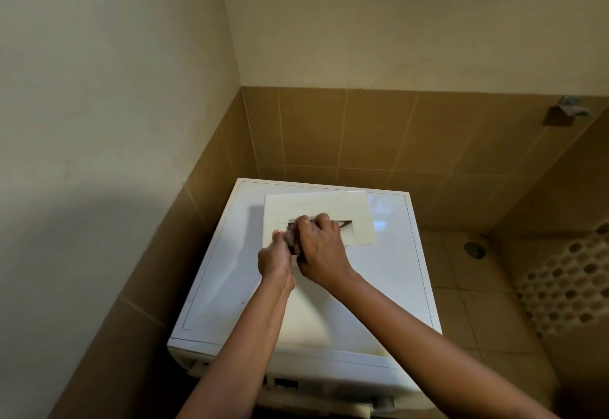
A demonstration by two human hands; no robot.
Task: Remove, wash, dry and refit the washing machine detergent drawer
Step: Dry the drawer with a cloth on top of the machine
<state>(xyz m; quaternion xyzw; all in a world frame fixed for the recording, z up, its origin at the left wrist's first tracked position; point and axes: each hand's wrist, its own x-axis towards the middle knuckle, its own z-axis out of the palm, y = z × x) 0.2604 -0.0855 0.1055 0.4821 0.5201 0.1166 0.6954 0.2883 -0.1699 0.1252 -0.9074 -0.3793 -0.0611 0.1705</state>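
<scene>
The white washing machine [230, 273] stands in the corner, seen from above. Over its top my left hand [275, 258] and my right hand [321, 250] meet, both gripping a small grey speckled wad [291, 237], which looks like a cloth or sponge. My fingers hide most of it. A pale rounded white shape [306, 319] lies on the lid under my forearms; I cannot tell whether it is the detergent drawer. The machine's front panel [286, 384] shows a dark opening near the bottom edge of the view.
A white flat sheet [329, 202] lies at the back of the lid, with a thin dark item [344, 223] on it behind my right hand. Tiled walls close in on the left and behind. To the right are a tiled floor with a drain [474, 249] and a wall tap [570, 107].
</scene>
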